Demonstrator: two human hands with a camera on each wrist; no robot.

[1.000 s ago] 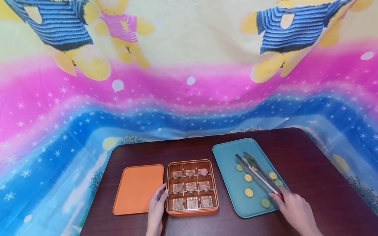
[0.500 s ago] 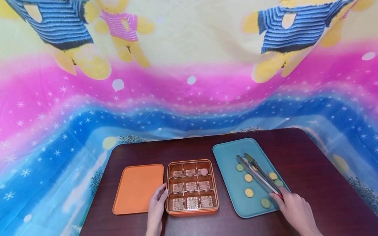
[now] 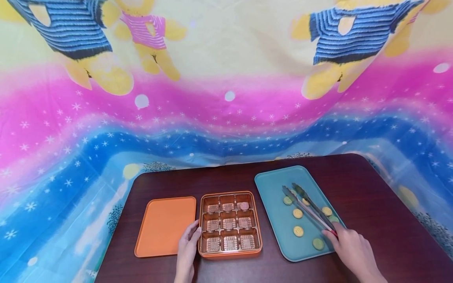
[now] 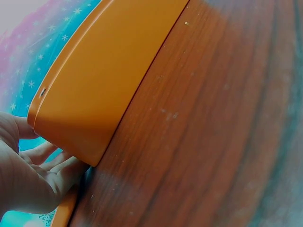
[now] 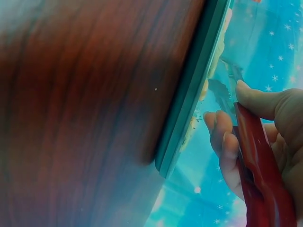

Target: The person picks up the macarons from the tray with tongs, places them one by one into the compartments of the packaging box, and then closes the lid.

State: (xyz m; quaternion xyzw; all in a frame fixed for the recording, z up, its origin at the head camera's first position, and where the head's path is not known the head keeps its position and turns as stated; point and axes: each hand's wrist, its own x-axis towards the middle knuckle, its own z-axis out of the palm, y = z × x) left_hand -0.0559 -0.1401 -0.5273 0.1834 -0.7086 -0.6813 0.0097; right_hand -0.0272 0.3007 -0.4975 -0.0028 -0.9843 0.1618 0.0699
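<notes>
My right hand [image 3: 354, 249] grips a pair of metal tongs [image 3: 316, 217] by the red handles [image 5: 260, 156]. The tongs reach over the teal tray [image 3: 270, 188], their two tips spread apart above small round cookies. Yellow cookies [image 3: 298, 231] and green cookies [image 3: 318, 243] lie scattered on the tray; the tongs partly cover some. My left hand [image 3: 187, 245] rests against the left side of an orange box [image 3: 230, 256], thumb by the rim and fingers along the wall. A gold insert divides the box into several compartments, with one pink cookie [image 3: 244, 205] in the far right one.
An orange lid [image 3: 164, 228] lies flat left of the box, close behind my left hand. The dark wooden table [image 3: 382, 200] has a rounded far edge. A printed cloth [image 3: 226, 129] hangs right behind and around it.
The tongs have shifted only very slightly over the tray. Both hands, the box and the cookies stay where they were.
</notes>
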